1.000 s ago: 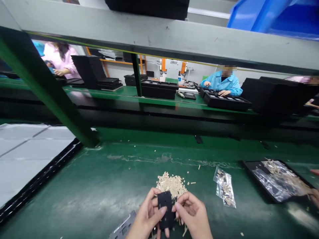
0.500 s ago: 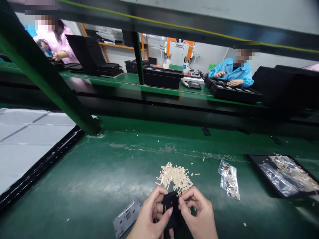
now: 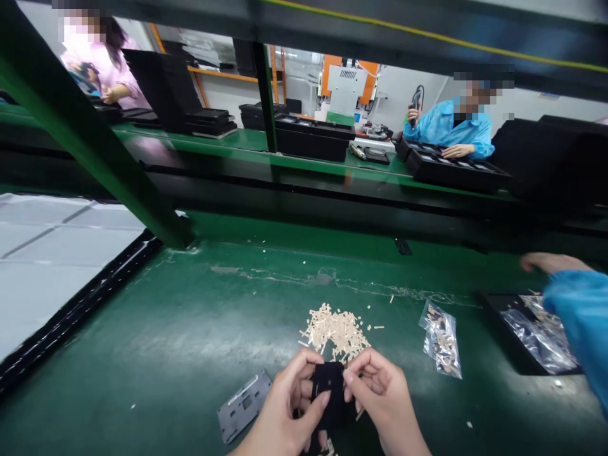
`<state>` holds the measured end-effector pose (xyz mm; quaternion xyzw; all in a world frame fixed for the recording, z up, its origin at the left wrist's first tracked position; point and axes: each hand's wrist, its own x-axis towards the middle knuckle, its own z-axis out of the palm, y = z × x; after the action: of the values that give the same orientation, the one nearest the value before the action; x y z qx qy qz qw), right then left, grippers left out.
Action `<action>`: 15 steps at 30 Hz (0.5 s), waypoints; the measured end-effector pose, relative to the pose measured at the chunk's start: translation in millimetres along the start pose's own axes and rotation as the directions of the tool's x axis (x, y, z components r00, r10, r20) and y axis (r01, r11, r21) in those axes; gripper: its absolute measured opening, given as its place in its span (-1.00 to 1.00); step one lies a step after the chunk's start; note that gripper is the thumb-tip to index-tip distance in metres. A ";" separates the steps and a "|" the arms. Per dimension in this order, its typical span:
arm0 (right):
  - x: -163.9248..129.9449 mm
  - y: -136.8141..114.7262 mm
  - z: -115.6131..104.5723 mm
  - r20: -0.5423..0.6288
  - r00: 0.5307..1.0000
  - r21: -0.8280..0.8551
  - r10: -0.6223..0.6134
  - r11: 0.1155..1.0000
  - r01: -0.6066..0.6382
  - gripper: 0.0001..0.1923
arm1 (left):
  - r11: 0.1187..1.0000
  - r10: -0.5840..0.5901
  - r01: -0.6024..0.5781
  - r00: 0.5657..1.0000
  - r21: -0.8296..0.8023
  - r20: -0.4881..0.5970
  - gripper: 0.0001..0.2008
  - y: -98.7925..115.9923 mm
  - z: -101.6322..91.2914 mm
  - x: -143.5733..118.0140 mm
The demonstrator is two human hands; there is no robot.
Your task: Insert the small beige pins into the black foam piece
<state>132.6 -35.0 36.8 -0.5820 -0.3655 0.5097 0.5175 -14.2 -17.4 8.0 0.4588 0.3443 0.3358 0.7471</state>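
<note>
Co-worker's blue sleeve (image 3: pixel 577 316) newly at right

One black part (image 3: pixel 327 386), one grey plate (image 3: pixel 244 405), one bag (image 3: pixel 443 340), two hands.

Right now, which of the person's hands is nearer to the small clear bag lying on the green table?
The right hand. It is left of and a little below the small clear bag in the picture, not touching. The left hand is farther left, beyond the black part both hands hold.

No legible txt or labels anywhere.
</note>
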 end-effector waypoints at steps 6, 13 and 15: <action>-0.2 3.0 -2.4 0.015 1.000 -0.004 0.021 1.000 -0.021 -0.82 | 0.999 0.006 -0.006 1.000 -0.042 -0.002 -0.74 -8.3 -1.1 3.3; 1.8 2.3 -2.0 0.012 0.999 0.001 0.046 0.999 -0.046 -0.69 | 0.996 0.063 -0.061 0.998 -0.070 0.027 -0.78 -1.3 0.7 3.7; 1.9 2.6 -2.4 0.019 0.999 0.005 0.044 0.999 -0.044 -0.71 | 0.997 0.056 -0.054 0.998 -0.063 0.036 -0.80 3.0 0.9 3.1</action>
<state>135.1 -34.3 33.8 -0.5839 -0.3560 0.5273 0.5042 -12.4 -14.2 10.4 0.4510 0.3066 0.3581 0.7578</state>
